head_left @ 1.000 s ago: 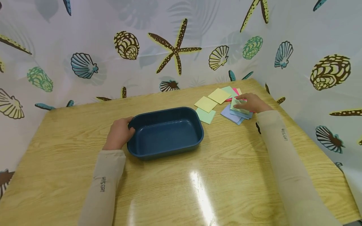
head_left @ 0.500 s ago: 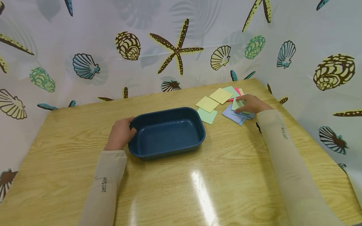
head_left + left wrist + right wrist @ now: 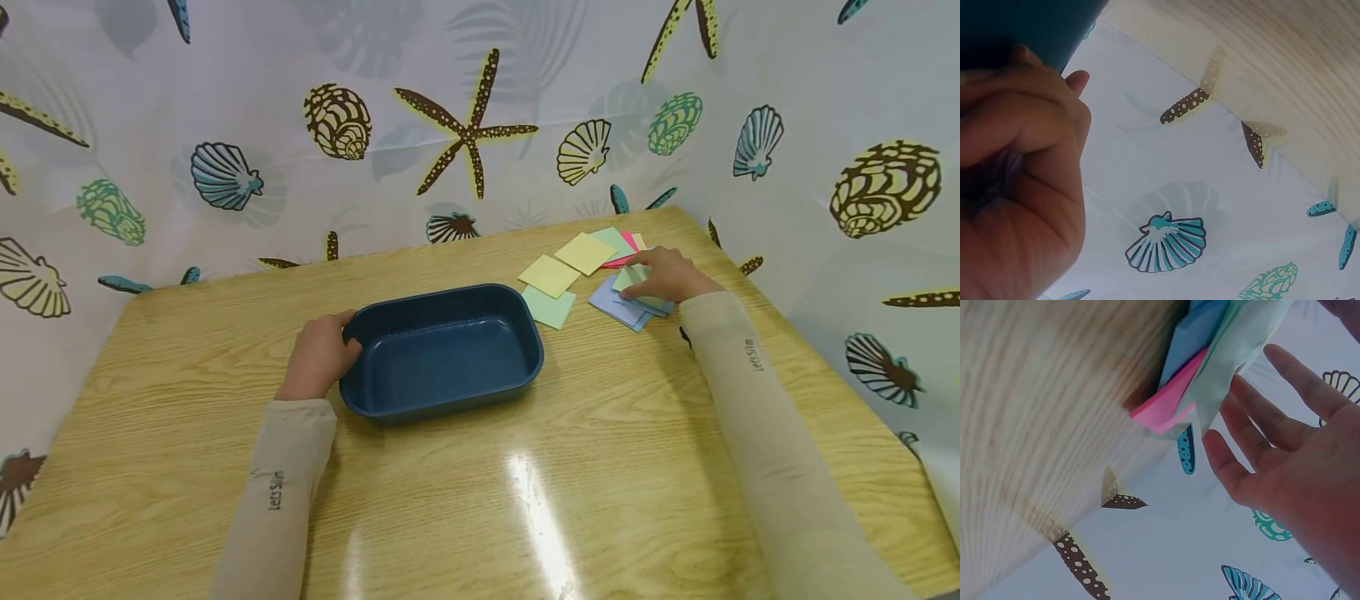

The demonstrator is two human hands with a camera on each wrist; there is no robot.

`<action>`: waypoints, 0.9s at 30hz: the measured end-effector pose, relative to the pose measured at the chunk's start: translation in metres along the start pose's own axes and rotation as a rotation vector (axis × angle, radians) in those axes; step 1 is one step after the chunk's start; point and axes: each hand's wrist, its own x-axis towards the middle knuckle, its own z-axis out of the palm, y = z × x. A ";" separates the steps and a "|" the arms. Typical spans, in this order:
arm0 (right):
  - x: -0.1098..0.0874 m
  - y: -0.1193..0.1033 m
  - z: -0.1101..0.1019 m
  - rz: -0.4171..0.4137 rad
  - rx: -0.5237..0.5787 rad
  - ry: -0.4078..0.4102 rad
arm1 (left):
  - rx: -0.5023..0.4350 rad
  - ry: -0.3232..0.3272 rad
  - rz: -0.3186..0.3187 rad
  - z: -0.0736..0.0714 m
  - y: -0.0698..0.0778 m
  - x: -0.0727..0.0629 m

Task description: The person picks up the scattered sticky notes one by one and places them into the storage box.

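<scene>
In the head view my left hand (image 3: 319, 357) grips the left rim of a dark blue rectangular basin (image 3: 442, 367) standing on the table. The left wrist view shows its curled fingers (image 3: 1035, 119) against the basin wall. My right hand (image 3: 670, 273) is over a spread of square sticky notes at the back right, thumb and fingers at opposite edges of a light green sticky note (image 3: 633, 278). Blue sticky notes (image 3: 617, 305) lie under it. In the right wrist view the fingertips meet the pale green note (image 3: 1225, 369), with pink (image 3: 1163, 415) and blue notes beside it.
Yellow sticky notes (image 3: 550, 276) and another green note (image 3: 548, 307) lie between basin and right hand. More green and pink notes lie behind. A small black object (image 3: 685, 337) sits by the right sleeve. A shell-patterned cloth (image 3: 285, 125) borders the wooden table (image 3: 450, 508).
The right thumb and fingers have closed in on the light green note, which shows less of its face now. The left hand and basin keep their places.
</scene>
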 end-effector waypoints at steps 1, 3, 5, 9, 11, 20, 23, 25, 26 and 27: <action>-0.001 -0.001 0.000 0.004 -0.011 0.000 | 0.000 0.000 -0.001 0.000 0.000 0.000; -0.002 -0.002 -0.001 0.009 -0.023 0.002 | 0.002 0.001 -0.002 0.000 0.000 0.000; -0.003 -0.003 -0.001 0.004 -0.030 0.007 | 0.002 0.001 -0.002 0.001 0.000 0.000; -0.002 0.000 0.000 -0.013 -0.006 0.008 | 0.007 0.005 0.000 0.001 0.000 0.000; -0.001 0.002 0.000 -0.016 0.024 0.003 | 0.010 0.007 0.000 0.001 0.000 0.000; -0.001 0.002 0.001 0.012 0.062 0.007 | 0.008 0.006 -0.001 0.001 0.000 0.000; -0.001 0.002 0.002 0.004 0.046 0.019 | 0.009 0.013 0.003 0.002 -0.001 0.000; 0.000 0.001 0.002 -0.013 0.039 0.031 | 0.012 0.017 0.005 0.003 -0.002 0.001; 0.001 0.000 0.003 -0.022 0.033 0.037 | 0.013 0.018 0.005 0.003 -0.003 0.001; 0.001 -0.001 0.003 -0.028 0.032 0.042 | 0.012 0.019 0.005 0.003 -0.003 0.001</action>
